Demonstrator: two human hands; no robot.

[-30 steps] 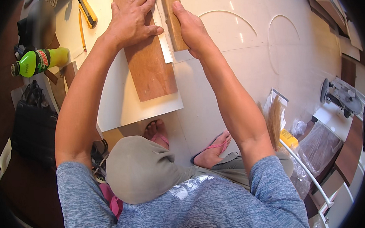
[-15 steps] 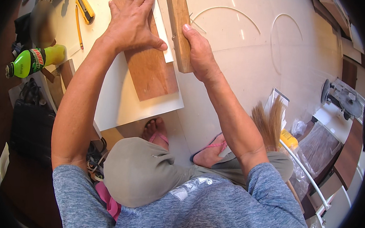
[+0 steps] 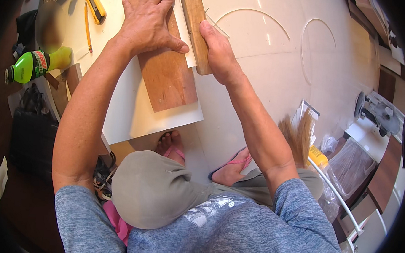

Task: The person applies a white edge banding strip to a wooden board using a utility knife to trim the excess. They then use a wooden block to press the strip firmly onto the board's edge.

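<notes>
My left hand (image 3: 145, 29) lies flat with spread fingers on a brown wooden board (image 3: 170, 86), pressing it onto a white panel (image 3: 120, 124). A narrow white strip (image 3: 190, 60) shows along the board's right edge. Against that strip's outer side stands a wooden block (image 3: 194, 27), long and bar-shaped. My right hand (image 3: 220, 56) is closed on its near part, thumb on top, fingers hidden on the far side. A thin pale sliver (image 3: 217, 27) sticks out beside the block, next to my right thumb.
A yellow utility knife (image 3: 95, 6) and a pencil (image 3: 88, 29) lie left on the work surface. A green drink bottle (image 3: 36, 66) rests farther left. Curled thin strips (image 3: 259, 11) lie on the floor. At right are a broom (image 3: 298, 136), a dustpan (image 3: 305, 112) and a power tool (image 3: 379, 113).
My right hand has moved the wooden block left and slightly away from me, from apart to up against the white strip's edge. My left hand stays on the board.
</notes>
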